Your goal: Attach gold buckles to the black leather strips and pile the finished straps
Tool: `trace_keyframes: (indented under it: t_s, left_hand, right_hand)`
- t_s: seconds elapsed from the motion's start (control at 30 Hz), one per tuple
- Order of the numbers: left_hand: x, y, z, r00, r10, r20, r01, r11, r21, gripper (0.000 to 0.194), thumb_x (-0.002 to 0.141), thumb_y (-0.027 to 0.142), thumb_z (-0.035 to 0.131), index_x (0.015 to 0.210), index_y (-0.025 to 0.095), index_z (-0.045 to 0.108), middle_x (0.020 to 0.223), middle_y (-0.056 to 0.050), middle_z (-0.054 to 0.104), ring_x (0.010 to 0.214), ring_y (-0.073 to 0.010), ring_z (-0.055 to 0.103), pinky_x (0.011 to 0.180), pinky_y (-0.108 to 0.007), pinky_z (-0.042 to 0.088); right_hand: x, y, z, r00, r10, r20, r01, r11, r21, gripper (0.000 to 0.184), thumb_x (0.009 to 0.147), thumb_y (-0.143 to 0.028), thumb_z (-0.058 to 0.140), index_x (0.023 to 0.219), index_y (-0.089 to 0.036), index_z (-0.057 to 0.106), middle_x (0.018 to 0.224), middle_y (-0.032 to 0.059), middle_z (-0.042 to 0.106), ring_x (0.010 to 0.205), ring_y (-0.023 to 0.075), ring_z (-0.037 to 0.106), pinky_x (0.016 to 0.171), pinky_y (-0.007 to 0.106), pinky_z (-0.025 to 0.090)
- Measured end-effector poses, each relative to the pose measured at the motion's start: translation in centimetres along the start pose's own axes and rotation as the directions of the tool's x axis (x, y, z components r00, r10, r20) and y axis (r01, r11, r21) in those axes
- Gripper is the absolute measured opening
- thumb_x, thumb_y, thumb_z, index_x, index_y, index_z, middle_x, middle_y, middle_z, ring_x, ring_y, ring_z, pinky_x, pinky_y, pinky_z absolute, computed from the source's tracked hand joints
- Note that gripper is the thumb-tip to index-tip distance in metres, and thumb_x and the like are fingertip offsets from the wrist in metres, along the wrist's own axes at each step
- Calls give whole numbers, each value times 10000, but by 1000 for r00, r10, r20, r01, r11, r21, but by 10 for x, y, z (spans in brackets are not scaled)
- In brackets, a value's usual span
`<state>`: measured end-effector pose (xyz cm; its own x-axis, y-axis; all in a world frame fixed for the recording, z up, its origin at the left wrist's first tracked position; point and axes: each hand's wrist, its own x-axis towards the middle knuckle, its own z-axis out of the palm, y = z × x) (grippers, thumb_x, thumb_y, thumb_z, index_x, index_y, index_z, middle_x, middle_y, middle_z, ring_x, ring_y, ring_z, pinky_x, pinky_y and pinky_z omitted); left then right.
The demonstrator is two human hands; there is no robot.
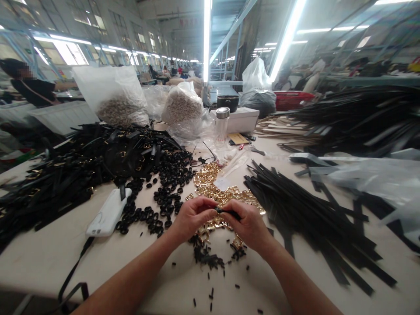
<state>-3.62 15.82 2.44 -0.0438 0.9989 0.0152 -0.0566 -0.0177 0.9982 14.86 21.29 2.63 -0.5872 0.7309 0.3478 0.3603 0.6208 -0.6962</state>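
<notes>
My left hand [198, 215] and my right hand [243, 219] meet above a pile of gold buckles [229, 194], thumbs facing each other. Both are closed in a pinch on a short black strap [219, 210], most of it covered by my fingers. Whether a buckle is on the strap is hidden. Left of my hands lie many black loops [167, 192]. Beneath them, small black scraps [208, 258] are scattered over the table [147, 280]. To the right, long black straps [305, 218] lie in a loose bundle.
A heap of buckled black straps [121, 148] covers the left side, with a white power bank [108, 212] before it. Behind are eyeglasses [203, 159], a glass bottle [222, 124], filled plastic bags [182, 107] and a white box [244, 119]. More dark strips [367, 113] are stacked far right.
</notes>
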Motion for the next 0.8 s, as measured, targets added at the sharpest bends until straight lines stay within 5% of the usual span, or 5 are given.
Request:
trace_keyframes:
  t_s: [0.27, 0.53, 0.8]
  left_hand:
    - [3, 1, -1, 981, -191, 41, 195, 966, -172, 345, 636, 352, 838, 866, 129, 711, 754, -32, 711, 624, -117, 647, 606, -235, 531]
    - [5, -4, -1, 995, -91, 39, 96, 984, -147, 305, 620, 270, 844, 856, 129, 711, 797, -35, 724, 723, -131, 649, 705, -251, 521]
    - [5, -6, -2, 985, -108, 131, 129, 979, -159, 282, 655, 253, 819, 862, 129, 673, 760, -9, 694, 674, -106, 626, 661, -224, 495]
  right_hand:
    - [0, 2, 2, 1000, 2, 12, -2, 999, -41, 104, 879, -307, 628, 824, -220, 646, 726, -6, 668, 654, 140, 601, 622, 242, 408]
    - [0, 2, 4, 999, 37, 18, -36, 999, -39, 63, 871, -283, 626, 902, -229, 639, 773, -3, 695, 682, 152, 628, 634, 244, 428]
    - [-1, 7, 6, 995, 41, 94, -37, 999, -35, 509, 848, -176, 603, 1336, -243, 473, 737, -29, 690, 652, 152, 620, 644, 255, 455]
